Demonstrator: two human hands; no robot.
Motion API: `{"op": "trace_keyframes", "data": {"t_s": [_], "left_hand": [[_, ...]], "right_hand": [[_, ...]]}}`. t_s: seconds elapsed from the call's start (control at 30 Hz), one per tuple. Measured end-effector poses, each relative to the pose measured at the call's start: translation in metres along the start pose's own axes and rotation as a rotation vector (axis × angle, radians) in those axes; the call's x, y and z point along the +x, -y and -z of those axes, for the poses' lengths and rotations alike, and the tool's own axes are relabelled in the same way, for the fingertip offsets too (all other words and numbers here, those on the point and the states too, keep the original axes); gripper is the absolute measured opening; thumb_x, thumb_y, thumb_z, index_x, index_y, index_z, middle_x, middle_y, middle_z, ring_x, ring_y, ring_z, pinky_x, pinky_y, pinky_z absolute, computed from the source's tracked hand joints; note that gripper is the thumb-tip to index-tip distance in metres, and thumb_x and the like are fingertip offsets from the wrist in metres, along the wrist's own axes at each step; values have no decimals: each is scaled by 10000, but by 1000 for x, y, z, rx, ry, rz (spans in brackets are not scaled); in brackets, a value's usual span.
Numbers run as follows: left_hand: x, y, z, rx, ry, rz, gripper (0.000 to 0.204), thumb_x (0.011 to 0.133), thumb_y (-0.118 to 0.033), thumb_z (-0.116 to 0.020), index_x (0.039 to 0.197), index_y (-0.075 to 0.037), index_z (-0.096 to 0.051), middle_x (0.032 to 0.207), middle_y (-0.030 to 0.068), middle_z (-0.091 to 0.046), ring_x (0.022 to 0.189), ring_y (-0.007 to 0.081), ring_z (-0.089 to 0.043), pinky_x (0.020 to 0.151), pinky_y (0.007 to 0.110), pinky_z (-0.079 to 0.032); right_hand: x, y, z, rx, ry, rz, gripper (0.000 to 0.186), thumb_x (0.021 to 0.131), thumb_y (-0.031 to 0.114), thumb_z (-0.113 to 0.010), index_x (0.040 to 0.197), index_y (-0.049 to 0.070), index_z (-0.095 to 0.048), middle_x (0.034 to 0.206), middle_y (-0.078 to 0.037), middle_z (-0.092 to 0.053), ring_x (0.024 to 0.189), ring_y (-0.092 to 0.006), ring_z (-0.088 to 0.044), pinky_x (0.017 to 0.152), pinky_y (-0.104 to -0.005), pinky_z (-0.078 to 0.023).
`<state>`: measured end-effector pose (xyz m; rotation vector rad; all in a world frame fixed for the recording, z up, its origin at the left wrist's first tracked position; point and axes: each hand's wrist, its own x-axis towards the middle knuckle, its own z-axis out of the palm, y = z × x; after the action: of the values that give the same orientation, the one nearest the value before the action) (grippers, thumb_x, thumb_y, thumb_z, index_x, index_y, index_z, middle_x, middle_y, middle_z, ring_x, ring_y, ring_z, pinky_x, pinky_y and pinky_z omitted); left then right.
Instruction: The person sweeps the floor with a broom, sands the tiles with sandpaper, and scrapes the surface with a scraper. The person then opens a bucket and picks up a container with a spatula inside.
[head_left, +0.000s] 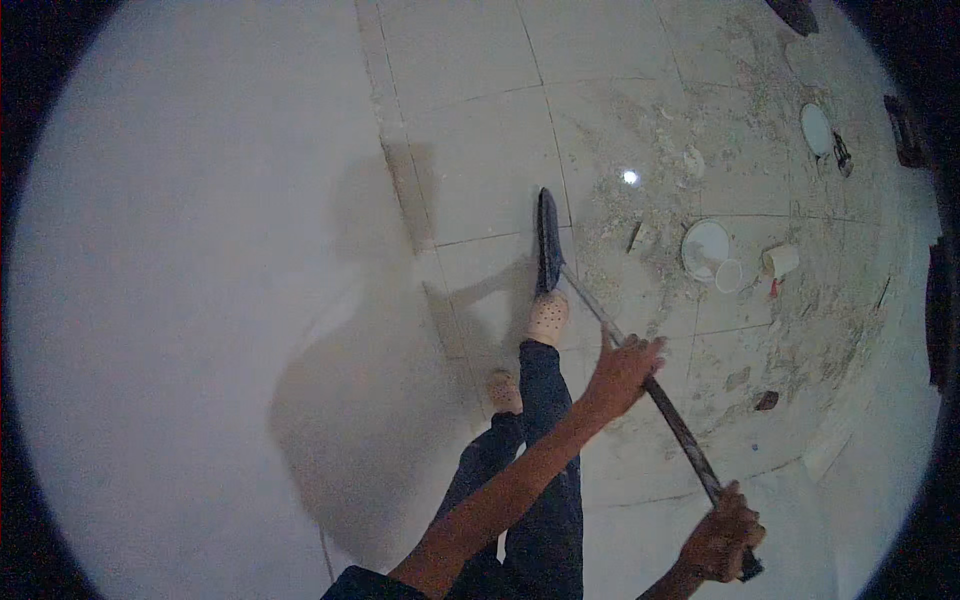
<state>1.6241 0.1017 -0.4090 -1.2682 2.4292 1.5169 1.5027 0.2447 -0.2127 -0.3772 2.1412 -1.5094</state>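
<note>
Broom [548,240] x1; 2 hands [625,372], L & R, clamped on hndl [684,436]; 2 shoes [547,318] nr.

One long-handled tool [680,424], two forearms [505,508], two shoes [547,318], two trouser legs [545,445]

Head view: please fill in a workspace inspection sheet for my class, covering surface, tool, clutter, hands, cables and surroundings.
Surface: tiled floor, debris mainly on the right.
Job's things: long-handled tool, dark head near the forward shoe.
Clutter: round white object, cream container, dark reddish piece.
Grippers: left hand grips the tool midway; right hand near its end.
Cables: nothing seen for certain.
Surroundings: pale wall on the left, bearing a shadow.
</note>
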Motion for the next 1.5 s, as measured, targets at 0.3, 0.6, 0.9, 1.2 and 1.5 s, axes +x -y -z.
{"op": "trace_keyframes", "data": {"t_s": [0.3,0.6,0.9,1.2,1.5], "left_hand": [[-65,131,47,121,-155,345,535,610,-37,-656,1124,-71,-512,1116,163,-526,1056,349,-473,911,447,-358],[30,40,-17,-2,-66,-29,411,683,-60,-585,1088,-62,-516,1045,190,-525,1026,360,-464,887,460,-352],[58,-42,50,-69,-59,-146,413,746,-126,-569,1147,-76,-485,888,136,-518,932,312,-498,859,489,-342],[43,131,210,162,-334,44,515,597,-100,-683,1091,-65,-543,1066,154,-532,1033,327,-479,934,442,-319],[106,192,232,74,-254,-24,459,622,-34,-608,1072,-109,-561,1047,136,-550,1014,320,-495,874,440,-376]], "right_hand": [[-10,-55,-134,-78,426,-215,255,725,76,-623,556,33,-438,568,-43,-511,540,-119,-434,509,-314,-369],[34,4,-63,-114,122,47,251,826,161,-593,695,32,-422,713,-63,-505,654,-164,-503,678,-349,-453],[51,73,-31,256,107,170,135,791,84,-497,691,83,-405,654,-37,-370,693,-207,-435,907,-486,-308],[50,64,-254,-675,220,-270,131,714,87,-534,808,0,-562,861,-141,-601,861,-283,-548,842,-430,-397],[79,80,-320,-355,140,-401,100,750,47,-612,808,-21,-569,799,-93,-591,723,-169,-551,696,-296,-447]]}}
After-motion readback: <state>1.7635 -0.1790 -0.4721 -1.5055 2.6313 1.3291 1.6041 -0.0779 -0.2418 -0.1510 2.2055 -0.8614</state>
